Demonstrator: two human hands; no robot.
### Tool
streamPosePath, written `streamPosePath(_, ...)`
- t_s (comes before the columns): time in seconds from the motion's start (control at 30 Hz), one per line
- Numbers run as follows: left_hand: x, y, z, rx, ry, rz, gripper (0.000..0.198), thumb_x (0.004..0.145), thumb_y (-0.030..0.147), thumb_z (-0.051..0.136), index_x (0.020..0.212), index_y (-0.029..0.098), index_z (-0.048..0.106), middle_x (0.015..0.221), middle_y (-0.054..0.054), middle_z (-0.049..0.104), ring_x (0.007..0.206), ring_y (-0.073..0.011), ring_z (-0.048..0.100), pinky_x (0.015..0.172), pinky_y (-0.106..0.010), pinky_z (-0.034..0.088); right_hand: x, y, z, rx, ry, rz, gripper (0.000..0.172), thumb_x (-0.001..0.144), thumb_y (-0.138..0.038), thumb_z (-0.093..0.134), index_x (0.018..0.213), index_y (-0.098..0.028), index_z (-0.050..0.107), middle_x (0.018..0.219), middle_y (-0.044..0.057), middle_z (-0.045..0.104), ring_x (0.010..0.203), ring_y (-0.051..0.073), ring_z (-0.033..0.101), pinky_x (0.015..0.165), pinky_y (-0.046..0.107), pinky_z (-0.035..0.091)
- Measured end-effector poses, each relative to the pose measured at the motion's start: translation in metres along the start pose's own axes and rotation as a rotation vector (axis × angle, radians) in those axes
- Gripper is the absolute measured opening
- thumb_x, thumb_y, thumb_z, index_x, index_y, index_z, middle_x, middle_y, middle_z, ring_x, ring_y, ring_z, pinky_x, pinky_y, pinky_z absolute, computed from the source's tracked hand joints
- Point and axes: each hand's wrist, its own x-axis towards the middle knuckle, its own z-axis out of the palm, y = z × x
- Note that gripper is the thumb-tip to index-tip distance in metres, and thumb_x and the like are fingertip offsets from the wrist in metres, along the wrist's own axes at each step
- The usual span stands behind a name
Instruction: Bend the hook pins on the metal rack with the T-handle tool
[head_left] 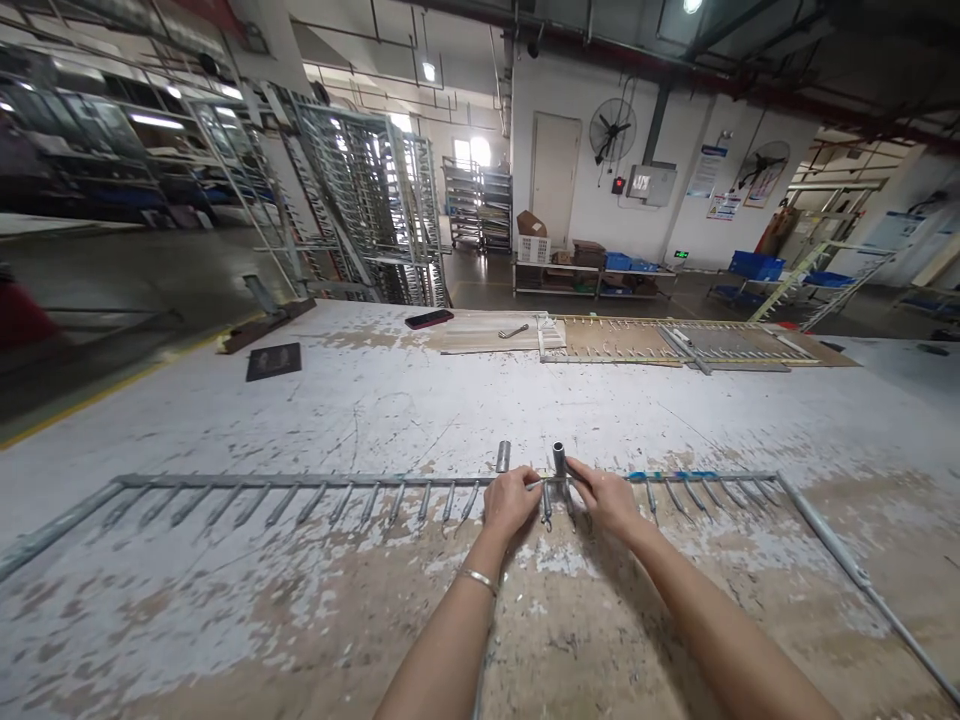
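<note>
A metal frame [225, 480] lies on the worn table, its long far bar running across in front of me. Short coil springs [367, 503] hang in a row from that bar. My left hand [511, 500] is closed at the bar's middle, fingers pinched by a thin yellowish bit; what it grips is hidden. My right hand [609, 497] is closed just to the right, its fingertips against a dark open-ended metal tube [559, 458] that stands up at the bar. Between the hands one spring [547, 502] dangles. Behind the left hand is another short tube [503, 456].
Farther back on the table [360, 400] lie a dark plate [274, 362], a phone [429, 319], a wrench [514, 331] and a smaller frame with springs [615, 358]. Metal racks [367, 200] stand beyond it at left. A shelf with bins [592, 268] lines the wall.
</note>
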Motion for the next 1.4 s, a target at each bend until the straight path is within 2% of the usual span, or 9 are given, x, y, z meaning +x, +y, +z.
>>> streamPosePath(0.17, 0.000, 0.000, 0.000, 0.009, 0.007, 0.013, 0.016, 0.080, 0.034, 0.062, 0.091, 0.029, 0.072, 0.091, -0.001, 0.075, 0.088, -0.0187, 0.066, 0.070, -0.025, 0.039, -0.001, 0.000, -0.003, 0.123, 0.270, -0.058, 0.047, 0.097, -0.026, 0.040, 0.144, -0.026, 0.044, 0.120, 0.007, 0.068, 0.098, 0.020, 0.067, 0.081, 0.028, 0.051)
streamPosePath(0.33, -0.002, 0.001, -0.001, 0.018, -0.006, 0.013, 0.017, 0.081, 0.036, 0.061, 0.093, 0.029, 0.072, 0.091, -0.001, 0.075, 0.089, -0.0186, 0.066, 0.070, -0.025, 0.039, -0.004, -0.004, 0.001, -0.052, -0.024, -0.065, 0.044, 0.092, -0.024, 0.050, 0.136, -0.031, 0.054, 0.100, 0.005, 0.074, 0.084, 0.021, 0.070, 0.071, 0.027, 0.051)
streamPosePath(0.5, -0.003, 0.004, -0.004, 0.021, -0.013, 0.012, 0.017, 0.083, 0.036, 0.060, 0.093, 0.029, 0.072, 0.092, -0.001, 0.074, 0.091, -0.0180, 0.066, 0.071, -0.025, 0.039, -0.005, -0.009, 0.002, 0.074, 0.223, -0.073, 0.047, 0.098, -0.026, 0.040, 0.144, -0.027, 0.043, 0.117, 0.008, 0.069, 0.097, 0.020, 0.067, 0.080, 0.027, 0.051)
streamPosePath(0.67, -0.004, 0.001, -0.003, 0.038, -0.022, 0.085, 0.023, 0.090, 0.037, 0.051, 0.094, 0.029, 0.072, 0.095, -0.001, 0.074, 0.092, -0.0178, 0.065, 0.072, -0.025, 0.038, -0.007, -0.001, 0.006, 0.038, 0.051, 0.037, 0.043, 0.092, -0.025, 0.049, 0.134, -0.028, 0.056, 0.107, 0.007, 0.073, 0.088, 0.023, 0.071, 0.074, 0.031, 0.054)
streamPosePath(0.9, -0.003, 0.004, 0.000, 0.097, -0.014, 0.070, 0.032, 0.095, 0.042, 0.039, 0.097, 0.027, 0.068, 0.095, -0.003, 0.073, 0.090, -0.0192, 0.065, 0.070, -0.026, 0.037, 0.000, -0.016, -0.020, 0.359, 0.400, -0.048, 0.044, 0.096, -0.034, 0.045, 0.138, -0.025, 0.052, 0.128, 0.007, 0.064, 0.108, 0.024, 0.065, 0.088, 0.034, 0.053)
streamPosePath(1.0, -0.001, 0.006, 0.001, 0.129, -0.024, 0.056, 0.029, 0.095, 0.041, 0.040, 0.101, 0.026, 0.064, 0.094, -0.004, 0.073, 0.090, -0.0201, 0.065, 0.071, -0.027, 0.037, -0.008, -0.012, -0.002, 0.278, 0.364, -0.074, 0.044, 0.097, -0.032, 0.042, 0.139, -0.022, 0.051, 0.122, 0.009, 0.067, 0.105, 0.023, 0.066, 0.087, 0.032, 0.052)
streamPosePath(1.17, 0.001, 0.004, 0.007, 0.173, -0.007, 0.059, 0.028, 0.095, 0.041, 0.040, 0.102, 0.025, 0.062, 0.093, -0.006, 0.072, 0.090, -0.0212, 0.066, 0.073, -0.028, 0.039, -0.010, -0.004, 0.012, 0.018, 0.047, 0.034, 0.042, 0.093, -0.025, 0.049, 0.135, -0.027, 0.055, 0.098, 0.006, 0.075, 0.084, 0.022, 0.070, 0.072, 0.028, 0.052)
streamPosePath(1.33, 0.004, 0.002, 0.011, 0.189, -0.012, 0.054, 0.030, 0.095, 0.042, 0.039, 0.099, 0.025, 0.063, 0.092, -0.006, 0.072, 0.090, -0.0216, 0.066, 0.074, -0.028, 0.039, -0.004, -0.012, 0.003, 0.154, 0.275, -0.061, 0.046, 0.098, -0.028, 0.038, 0.143, -0.024, 0.045, 0.117, 0.008, 0.069, 0.099, 0.020, 0.067, 0.082, 0.027, 0.051)
streamPosePath(1.4, 0.004, 0.001, 0.012, 0.196, -0.009, 0.064, 0.029, 0.095, 0.041, 0.039, 0.099, 0.025, 0.063, 0.092, -0.006, 0.072, 0.090, -0.0215, 0.066, 0.074, -0.028, 0.040, -0.006, -0.012, 0.007, 0.149, 0.226, -0.029, 0.046, 0.097, -0.026, 0.039, 0.142, -0.023, 0.047, 0.112, 0.008, 0.071, 0.096, 0.021, 0.068, 0.080, 0.028, 0.052)
